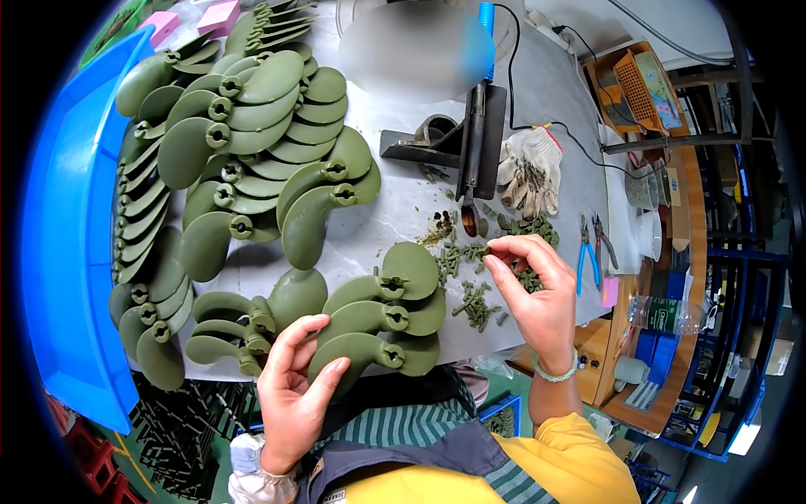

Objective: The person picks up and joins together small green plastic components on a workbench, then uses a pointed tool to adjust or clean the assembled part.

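Note:
My left hand [298, 382] grips the blade of the nearest green two-bladed propeller [357, 349], thumb and fingers on either side of its edge. Two more propellers of the same kind lie stacked just beyond it, their slotted hubs facing up. My right hand [537, 281] pinches a small green plastic peg [481, 252] between thumb and forefinger, above the worktable. Close to those fingers lie loose green pegs [475, 307] and a larger pile of green pieces [533, 228], partly covered by the hand.
Rows of green propellers [252, 113] cover the table's left side, beside a blue bin [71, 227]. Ahead stands a dark metal fixture [474, 139] with a scorched tip. A soiled glove [531, 172], blue-handled pliers [587, 256] and a black cable [579, 134] lie to the right.

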The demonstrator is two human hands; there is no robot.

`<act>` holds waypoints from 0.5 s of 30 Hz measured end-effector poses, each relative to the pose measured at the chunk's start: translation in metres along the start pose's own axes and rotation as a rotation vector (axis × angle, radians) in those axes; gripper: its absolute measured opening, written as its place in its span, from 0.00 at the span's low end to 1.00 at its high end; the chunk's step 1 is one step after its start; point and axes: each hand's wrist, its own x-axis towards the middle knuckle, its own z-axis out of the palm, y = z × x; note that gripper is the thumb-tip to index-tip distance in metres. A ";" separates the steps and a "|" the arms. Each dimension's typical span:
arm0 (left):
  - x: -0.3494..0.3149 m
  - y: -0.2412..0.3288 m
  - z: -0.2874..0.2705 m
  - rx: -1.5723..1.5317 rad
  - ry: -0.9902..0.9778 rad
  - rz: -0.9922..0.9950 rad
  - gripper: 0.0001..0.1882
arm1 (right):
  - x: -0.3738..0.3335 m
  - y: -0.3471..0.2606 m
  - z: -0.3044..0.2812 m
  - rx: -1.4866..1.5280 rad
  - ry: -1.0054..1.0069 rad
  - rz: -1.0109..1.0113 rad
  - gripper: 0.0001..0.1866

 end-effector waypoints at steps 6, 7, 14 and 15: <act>0.002 0.005 0.007 -0.047 0.037 0.002 0.31 | 0.000 0.000 -0.001 -0.008 -0.012 -0.009 0.10; 0.002 0.006 0.007 -0.046 0.038 0.002 0.31 | 0.000 0.000 -0.001 -0.007 -0.012 -0.009 0.10; 0.002 0.007 0.003 -0.104 -0.007 -0.078 0.33 | 0.000 0.001 -0.002 -0.027 0.011 -0.028 0.10; 0.002 0.007 0.003 -0.128 -0.014 -0.098 0.34 | 0.000 0.001 -0.001 -0.033 0.015 -0.032 0.10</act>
